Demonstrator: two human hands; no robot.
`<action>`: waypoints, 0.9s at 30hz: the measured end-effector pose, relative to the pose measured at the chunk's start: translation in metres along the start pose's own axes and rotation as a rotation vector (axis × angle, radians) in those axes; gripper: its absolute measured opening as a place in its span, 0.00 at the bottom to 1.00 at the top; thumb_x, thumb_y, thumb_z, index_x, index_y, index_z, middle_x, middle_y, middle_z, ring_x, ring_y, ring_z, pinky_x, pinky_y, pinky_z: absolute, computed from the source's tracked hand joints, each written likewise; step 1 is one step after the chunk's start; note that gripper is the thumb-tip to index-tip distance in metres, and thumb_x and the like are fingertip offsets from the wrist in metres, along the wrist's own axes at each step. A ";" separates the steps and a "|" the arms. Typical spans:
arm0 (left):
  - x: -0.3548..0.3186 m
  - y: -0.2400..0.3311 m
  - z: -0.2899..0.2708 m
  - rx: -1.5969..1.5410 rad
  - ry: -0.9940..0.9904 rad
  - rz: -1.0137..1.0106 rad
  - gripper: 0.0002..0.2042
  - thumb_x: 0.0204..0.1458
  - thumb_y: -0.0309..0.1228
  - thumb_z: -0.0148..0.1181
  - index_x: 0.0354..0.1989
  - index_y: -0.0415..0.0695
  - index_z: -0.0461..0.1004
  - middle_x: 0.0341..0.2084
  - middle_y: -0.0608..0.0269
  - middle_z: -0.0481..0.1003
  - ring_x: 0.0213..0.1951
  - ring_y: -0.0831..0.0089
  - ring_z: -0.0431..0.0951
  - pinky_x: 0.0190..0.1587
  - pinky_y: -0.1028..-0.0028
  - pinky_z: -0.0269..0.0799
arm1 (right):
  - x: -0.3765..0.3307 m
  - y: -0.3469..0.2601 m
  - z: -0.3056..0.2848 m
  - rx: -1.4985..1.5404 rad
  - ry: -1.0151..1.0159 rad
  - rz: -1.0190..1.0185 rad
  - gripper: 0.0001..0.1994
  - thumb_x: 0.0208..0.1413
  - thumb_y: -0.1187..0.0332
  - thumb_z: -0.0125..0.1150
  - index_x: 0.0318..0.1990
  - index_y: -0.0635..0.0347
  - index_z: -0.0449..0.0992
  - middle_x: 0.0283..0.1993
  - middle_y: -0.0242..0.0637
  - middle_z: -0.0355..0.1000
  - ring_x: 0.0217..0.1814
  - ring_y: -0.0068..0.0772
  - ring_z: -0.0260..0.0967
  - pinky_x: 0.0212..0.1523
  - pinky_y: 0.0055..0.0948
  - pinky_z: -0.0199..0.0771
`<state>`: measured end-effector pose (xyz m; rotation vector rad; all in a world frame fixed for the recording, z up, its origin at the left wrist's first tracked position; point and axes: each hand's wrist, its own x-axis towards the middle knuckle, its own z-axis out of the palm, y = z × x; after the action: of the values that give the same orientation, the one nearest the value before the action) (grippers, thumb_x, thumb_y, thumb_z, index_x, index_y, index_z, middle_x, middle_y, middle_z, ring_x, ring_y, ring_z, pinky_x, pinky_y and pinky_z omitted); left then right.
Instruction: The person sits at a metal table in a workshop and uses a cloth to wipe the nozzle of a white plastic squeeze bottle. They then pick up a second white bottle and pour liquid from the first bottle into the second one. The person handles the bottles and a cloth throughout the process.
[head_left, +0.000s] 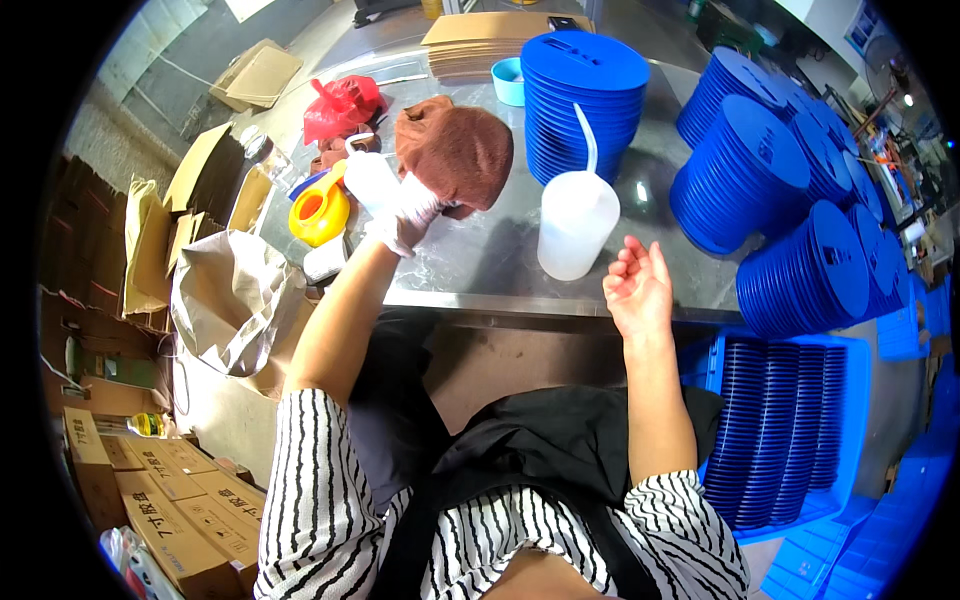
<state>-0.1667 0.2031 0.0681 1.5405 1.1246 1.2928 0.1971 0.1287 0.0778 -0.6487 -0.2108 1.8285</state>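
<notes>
My left hand, in a white glove, is closed on a bunched brown cloth, held up over the metal table. Most of its fingers are hidden by the cloth. A translucent white squeeze bottle with a bent spout stands upright near the table's front edge. Just right of it is my bare right hand, palm turned up, fingers loosely curled and apart, holding nothing. A gap shows between that hand and the bottle. Behind the bottle rises a tall stack of blue discs.
More blue disc stacks crowd the table's right side. A blue crate of discs sits below them. At left lie a yellow container, another white bottle and a red plastic bag. A pale sack stands beside the table.
</notes>
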 end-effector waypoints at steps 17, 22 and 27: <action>-0.024 0.035 0.025 1.241 0.198 0.261 0.25 0.32 0.34 0.71 0.43 0.49 0.72 0.39 0.57 0.73 0.47 0.54 0.71 0.50 0.58 0.65 | 0.011 0.006 0.005 0.008 0.010 0.025 0.17 0.62 0.53 0.52 0.41 0.59 0.73 0.30 0.31 0.71 0.29 0.24 0.67 0.27 0.22 0.65; -0.028 0.010 0.036 1.317 0.207 0.149 0.30 0.38 0.38 0.66 0.54 0.47 0.64 0.51 0.55 0.66 0.57 0.52 0.63 0.61 0.49 0.53 | 0.009 0.007 0.007 0.012 -0.028 0.040 0.17 0.63 0.54 0.51 0.42 0.60 0.74 0.31 0.30 0.71 0.31 0.24 0.66 0.28 0.22 0.65; -0.035 0.009 0.040 1.251 0.134 0.037 0.37 0.35 0.25 0.65 0.61 0.45 0.60 0.58 0.48 0.62 0.63 0.47 0.59 0.64 0.54 0.55 | 0.006 0.006 0.005 0.007 -0.027 0.040 0.17 0.63 0.54 0.51 0.43 0.60 0.73 0.31 0.30 0.71 0.31 0.23 0.66 0.28 0.22 0.65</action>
<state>-0.1288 0.1652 0.0614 2.3192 2.2145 0.6518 0.1881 0.1332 0.0774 -0.6275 -0.2102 1.8765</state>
